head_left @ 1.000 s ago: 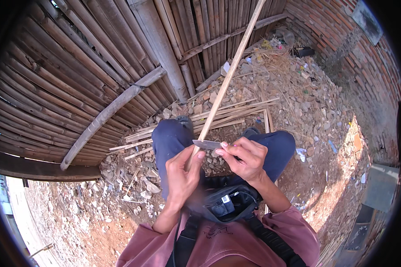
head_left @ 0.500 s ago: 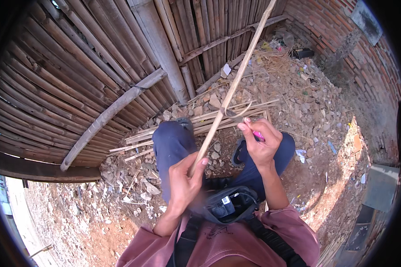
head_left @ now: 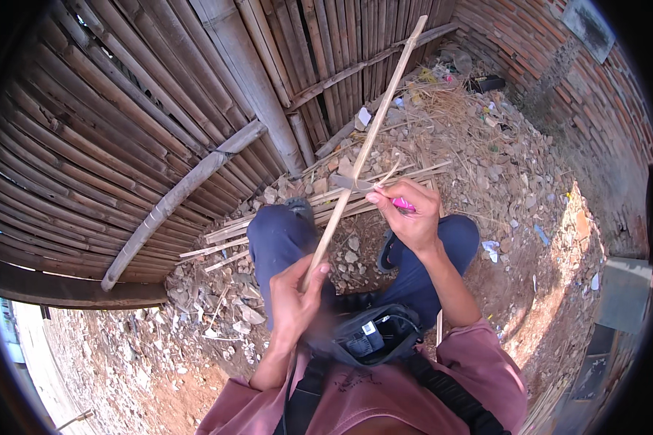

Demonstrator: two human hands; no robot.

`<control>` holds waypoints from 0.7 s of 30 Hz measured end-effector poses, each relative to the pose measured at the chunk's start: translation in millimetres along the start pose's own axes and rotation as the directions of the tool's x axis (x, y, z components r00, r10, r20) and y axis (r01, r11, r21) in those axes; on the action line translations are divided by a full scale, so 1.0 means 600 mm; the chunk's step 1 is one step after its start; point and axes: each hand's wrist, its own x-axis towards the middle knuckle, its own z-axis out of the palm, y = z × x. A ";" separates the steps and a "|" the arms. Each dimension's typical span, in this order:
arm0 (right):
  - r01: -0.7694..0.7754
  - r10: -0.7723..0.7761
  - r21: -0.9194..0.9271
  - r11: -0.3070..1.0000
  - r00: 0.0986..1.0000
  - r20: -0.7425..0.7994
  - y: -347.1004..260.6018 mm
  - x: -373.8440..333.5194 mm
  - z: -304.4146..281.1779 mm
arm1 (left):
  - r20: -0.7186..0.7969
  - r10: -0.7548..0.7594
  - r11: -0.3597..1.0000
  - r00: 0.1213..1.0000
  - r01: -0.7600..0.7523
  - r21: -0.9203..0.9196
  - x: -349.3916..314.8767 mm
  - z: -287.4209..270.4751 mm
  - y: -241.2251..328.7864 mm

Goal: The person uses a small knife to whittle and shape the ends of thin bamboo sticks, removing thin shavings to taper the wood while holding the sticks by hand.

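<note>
A long pale bamboo strip [head_left: 376, 127] slants up and away from my left hand [head_left: 294, 299], whose fingers and thumb close round its lower end. My right hand [head_left: 412, 216] grips a knife by its pink handle [head_left: 404, 204]. The grey knife blade [head_left: 350, 183] lies across the strip about midway along it. A thin curled shaving [head_left: 390, 172] rises beside the blade, near my right fingertips. Both hands are above my bent legs, the strip passing between my knees.
Several cut bamboo strips [head_left: 228, 233] lie on the rubble-strewn ground [head_left: 486, 174] beyond my feet. A bamboo slat wall [head_left: 159, 109] stands at the left and a brick wall [head_left: 602, 94] at the right. An open black pouch [head_left: 377, 335] hangs at my waist.
The strip has come down toward me, and its far tip now shows. My right hand has moved slightly left and up, and the blade now reaches across the strip.
</note>
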 end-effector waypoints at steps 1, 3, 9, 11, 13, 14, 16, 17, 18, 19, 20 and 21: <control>0.012 -0.012 -0.006 1.000 1.000 -0.004 0.004 0.004 -0.001 | 0.001 0.007 1.000 1.000 -0.007 0.019 0.000 -0.001 0.006; 0.037 -0.037 -0.018 0.999 0.999 -0.013 0.012 0.010 -0.002 | -0.012 0.027 0.999 1.000 -0.027 0.028 -0.001 0.002 0.006; 0.044 -0.045 -0.050 0.998 0.999 -0.011 0.018 0.018 0.004 | -0.035 0.050 0.998 0.998 -0.048 0.043 0.000 0.000 0.005; 0.030 -0.031 -0.031 0.999 0.999 -0.025 0.018 0.018 0.008 | -0.047 0.053 0.998 0.997 -0.052 0.020 0.005 -0.001 0.010; -0.006 0.004 -0.033 0.999 0.997 -0.075 0.023 0.022 0.011 | -0.043 0.037 0.999 0.998 -0.035 0.034 0.006 -0.003 0.006; -0.036 0.031 -0.043 0.998 0.993 -0.118 0.033 0.028 0.010 | -0.041 0.027 0.999 0.999 -0.025 0.042 0.005 -0.006 0.003; -0.182 0.191 0.058 0.982 0.948 -0.253 0.081 0.062 -0.020 | 0.038 -0.083 0.995 0.996 0.081 0.060 -0.016 -0.017 0.002; -0.278 0.321 0.170 0.945 0.886 -0.333 0.120 0.090 -0.063 | 0.090 -0.129 0.990 0.988 0.124 0.065 -0.028 -0.019 0.003; -0.251 0.283 0.135 0.958 0.899 -0.336 0.153 0.109 -0.088 | 0.091 -0.155 0.988 0.984 0.154 0.016 -0.040 -0.022 -0.005; -0.230 0.251 0.100 0.968 0.908 -0.334 0.162 0.120 -0.102 | 0.097 -0.187 0.981 0.978 0.191 -0.031 -0.051 -0.026 -0.014; -0.271 0.282 0.079 0.959 0.907 -0.314 0.166 0.120 -0.114 | 0.104 -0.218 0.971 0.970 0.227 -0.078 -0.056 -0.030 -0.020; -0.311 0.313 0.056 0.949 0.903 -0.294 0.169 0.119 -0.126 | 0.088 -0.210 0.972 0.974 0.217 -0.090 -0.056 -0.033 -0.024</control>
